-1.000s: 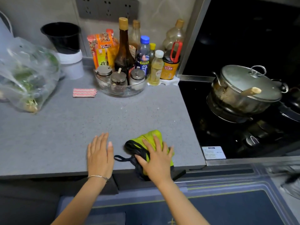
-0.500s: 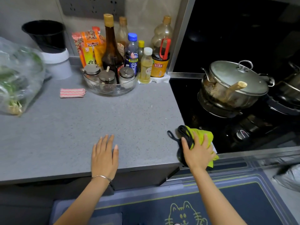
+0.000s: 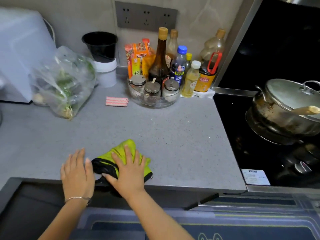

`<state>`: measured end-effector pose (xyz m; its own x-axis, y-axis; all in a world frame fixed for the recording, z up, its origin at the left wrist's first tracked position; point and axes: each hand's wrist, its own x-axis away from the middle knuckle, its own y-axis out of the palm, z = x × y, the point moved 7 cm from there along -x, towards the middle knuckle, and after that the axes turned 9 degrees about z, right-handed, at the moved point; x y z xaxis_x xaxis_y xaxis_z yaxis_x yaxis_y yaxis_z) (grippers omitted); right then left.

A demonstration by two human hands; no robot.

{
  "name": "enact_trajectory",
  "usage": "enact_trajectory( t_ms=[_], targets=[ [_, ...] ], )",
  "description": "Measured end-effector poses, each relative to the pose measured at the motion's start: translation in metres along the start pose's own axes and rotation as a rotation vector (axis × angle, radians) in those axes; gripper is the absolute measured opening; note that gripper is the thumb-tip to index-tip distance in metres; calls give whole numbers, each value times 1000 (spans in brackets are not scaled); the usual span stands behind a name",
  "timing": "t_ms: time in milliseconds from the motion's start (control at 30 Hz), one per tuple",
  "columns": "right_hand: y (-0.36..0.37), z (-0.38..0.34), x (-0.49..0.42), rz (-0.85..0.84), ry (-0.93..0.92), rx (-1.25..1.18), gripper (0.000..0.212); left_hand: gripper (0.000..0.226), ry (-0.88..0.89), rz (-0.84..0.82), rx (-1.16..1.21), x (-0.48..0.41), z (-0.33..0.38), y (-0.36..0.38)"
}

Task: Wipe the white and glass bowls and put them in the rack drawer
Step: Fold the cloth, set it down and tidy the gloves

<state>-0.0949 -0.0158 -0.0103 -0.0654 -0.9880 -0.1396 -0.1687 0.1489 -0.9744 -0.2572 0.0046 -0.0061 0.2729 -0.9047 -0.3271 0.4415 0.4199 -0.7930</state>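
Note:
A yellow-green cloth with black trim (image 3: 121,151) lies on the grey countertop (image 3: 181,144) near its front edge. My right hand (image 3: 129,172) presses flat on the cloth, fingers spread and straight. Just left of it, my left hand (image 3: 77,172) rests flat on the counter with a thin bracelet at the wrist, its fingertips beside the cloth's black edge. No white bowl, glass bowl or rack drawer is in view.
At the back stand a glass dish of spice jars (image 3: 154,94), several sauce bottles (image 3: 160,58), a bag of greens (image 3: 64,84), a black cup on a white base (image 3: 102,54) and a pink striped pad (image 3: 116,101). A lidded pot (image 3: 285,108) sits on the black stove to the right.
My right hand slid the cloth right to the counter's stove-side corner, then back left to beside my left hand. The left hand stayed flat on the counter.

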Motion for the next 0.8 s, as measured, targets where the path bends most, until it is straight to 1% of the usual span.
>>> enact_trajectory(
  t_ms=[100,167,233,300,433,533,600,667,733,800],
  targets=[
    [-3,22,5,53,-72,9,63,70,-1,12,18,-2,9,1],
    [-9,59,14,89,-45,-3,62,71,11,-5,44,-1,27,8],
    [-21,114,22,127,27,-15,61,70,36,-43,57,2,51,19],
    [-38,183,29,175,140,0,60,70,74,-78,58,5,75,31],
    [-75,325,39,256,500,112,68,77,120,-102,38,7,98,47],
    [-88,386,39,244,740,123,70,73,53,-66,17,1,82,45],
    [-91,393,28,279,829,95,70,68,22,-47,-4,-3,66,40],
    [-85,376,5,309,846,86,68,66,14,-44,-21,-8,50,34],
    [-71,340,-29,296,787,73,67,65,0,-39,-37,-14,37,30],
    [-50,285,-67,244,672,36,66,64,-21,-29,-52,-21,22,24]
  ],
)
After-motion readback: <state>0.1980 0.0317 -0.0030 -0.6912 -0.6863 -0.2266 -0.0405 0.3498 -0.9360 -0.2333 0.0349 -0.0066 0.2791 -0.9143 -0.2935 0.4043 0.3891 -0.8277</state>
